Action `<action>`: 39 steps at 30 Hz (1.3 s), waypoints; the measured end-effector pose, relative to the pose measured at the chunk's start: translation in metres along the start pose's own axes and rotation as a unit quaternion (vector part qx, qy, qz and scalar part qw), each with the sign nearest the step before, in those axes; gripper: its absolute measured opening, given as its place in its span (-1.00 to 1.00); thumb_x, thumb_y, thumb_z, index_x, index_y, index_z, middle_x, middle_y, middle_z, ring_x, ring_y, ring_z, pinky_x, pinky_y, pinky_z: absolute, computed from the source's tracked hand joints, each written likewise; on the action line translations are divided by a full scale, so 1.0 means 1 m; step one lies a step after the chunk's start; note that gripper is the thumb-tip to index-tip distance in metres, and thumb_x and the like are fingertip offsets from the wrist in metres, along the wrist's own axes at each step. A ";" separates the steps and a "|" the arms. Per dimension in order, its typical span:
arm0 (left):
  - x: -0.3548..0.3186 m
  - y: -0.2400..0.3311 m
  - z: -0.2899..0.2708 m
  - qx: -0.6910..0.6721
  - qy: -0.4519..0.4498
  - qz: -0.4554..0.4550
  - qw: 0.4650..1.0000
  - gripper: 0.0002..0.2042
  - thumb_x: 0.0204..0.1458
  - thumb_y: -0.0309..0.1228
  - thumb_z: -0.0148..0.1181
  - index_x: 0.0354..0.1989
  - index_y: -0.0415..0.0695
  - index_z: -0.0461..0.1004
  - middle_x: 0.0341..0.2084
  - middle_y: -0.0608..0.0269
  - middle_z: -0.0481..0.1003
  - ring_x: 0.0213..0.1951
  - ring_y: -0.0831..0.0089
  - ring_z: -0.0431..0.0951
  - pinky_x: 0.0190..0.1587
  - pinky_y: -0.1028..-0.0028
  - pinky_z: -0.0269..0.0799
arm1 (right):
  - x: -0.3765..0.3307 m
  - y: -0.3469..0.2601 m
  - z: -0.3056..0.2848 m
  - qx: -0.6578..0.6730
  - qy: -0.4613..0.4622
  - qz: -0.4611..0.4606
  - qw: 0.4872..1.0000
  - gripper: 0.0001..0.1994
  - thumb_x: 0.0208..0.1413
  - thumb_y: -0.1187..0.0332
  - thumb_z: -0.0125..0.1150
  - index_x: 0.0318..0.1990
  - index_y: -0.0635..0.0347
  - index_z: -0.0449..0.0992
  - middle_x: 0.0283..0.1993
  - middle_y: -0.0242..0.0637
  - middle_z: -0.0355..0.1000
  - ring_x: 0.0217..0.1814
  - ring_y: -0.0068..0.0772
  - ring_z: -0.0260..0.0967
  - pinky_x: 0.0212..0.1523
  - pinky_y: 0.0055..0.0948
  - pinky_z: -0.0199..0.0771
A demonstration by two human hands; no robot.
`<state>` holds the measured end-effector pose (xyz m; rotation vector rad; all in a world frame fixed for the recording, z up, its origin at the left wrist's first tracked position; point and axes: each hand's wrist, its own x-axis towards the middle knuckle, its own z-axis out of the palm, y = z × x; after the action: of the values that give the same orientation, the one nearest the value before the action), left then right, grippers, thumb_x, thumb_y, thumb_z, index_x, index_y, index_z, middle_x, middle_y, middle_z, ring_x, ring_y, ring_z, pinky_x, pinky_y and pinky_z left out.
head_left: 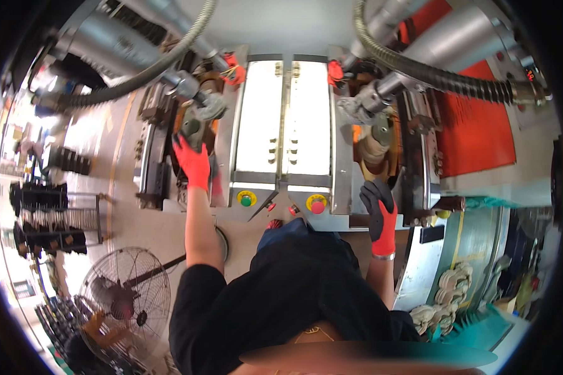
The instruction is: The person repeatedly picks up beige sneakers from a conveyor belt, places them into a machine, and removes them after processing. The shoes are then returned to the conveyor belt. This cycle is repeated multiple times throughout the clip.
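Two gloved hands at a twin-station machine, each reaching to one side of the bright central guard (286, 119). Left of that guard, left hand (192, 164) in a red glove, fingers spread and pressed up against a grey casting (194, 128) seated in the left fixture — flat contact rather than a closed grip, likely to steady or seat the part. Right of the guard, right hand (380, 215) in a black-and-red glove, held just below a tan part (374, 150) in the right fixture, fingers loosely curled, holding nothing visible and apart from the part. Below the guard, a green button (246, 199) and a red button (318, 205) on yellow rings, set within easy reach of either hand. Above the guard, two corrugated hoses (419, 69) looping down to the heads on both sides. Far right of the guard, an orange mat (475, 131); lower right, more tan parts (447, 294) stacked on a teal rack — stock kept close. Far lower left of the guard, a floor fan (126, 300).
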<state>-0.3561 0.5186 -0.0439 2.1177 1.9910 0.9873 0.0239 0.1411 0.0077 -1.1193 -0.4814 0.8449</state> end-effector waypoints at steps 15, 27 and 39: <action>-0.191 0.076 0.004 -0.089 -0.094 0.155 0.979 -0.16 -0.08 -0.36 0.42 0.44 -0.24 0.22 0.44 -0.19 0.21 0.47 -0.25 0.13 0.52 -0.10 -0.03 | 0.230 0.028 -0.051 -0.551 0.078 0.019 0.831 -0.15 0.08 0.07 0.44 0.43 0.31 0.20 0.33 0.17 0.36 0.32 0.20 0.40 0.28 -0.04 0.44; -0.246 0.221 -0.062 -0.447 -0.339 0.082 0.824 -0.34 0.17 -0.58 0.02 0.51 -0.34 0.11 0.42 -0.08 0.30 0.39 0.07 0.36 0.41 0.29 0.22 | 0.144 -0.075 -0.077 -0.159 0.120 0.108 0.974 -0.67 0.19 0.32 0.39 -0.01 0.41 0.63 -0.14 -0.29 0.60 -0.13 -0.51 0.50 -0.08 -0.44 0.49; -0.307 0.253 -0.059 -0.532 -0.536 0.268 0.599 -0.48 0.28 -0.65 -0.02 0.44 -0.34 0.16 0.19 -0.28 0.38 0.06 -0.10 0.50 0.10 0.09 0.49 | -0.200 -0.081 -0.033 -0.084 0.236 0.004 0.968 -0.43 0.14 0.33 0.40 0.28 0.42 0.46 0.09 -0.30 0.54 0.13 -0.49 0.42 0.20 -0.41 0.43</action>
<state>-0.1504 0.1759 -0.0005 1.6803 0.0301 0.4031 -0.0462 -0.0513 0.0831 -1.4303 -0.1524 0.5232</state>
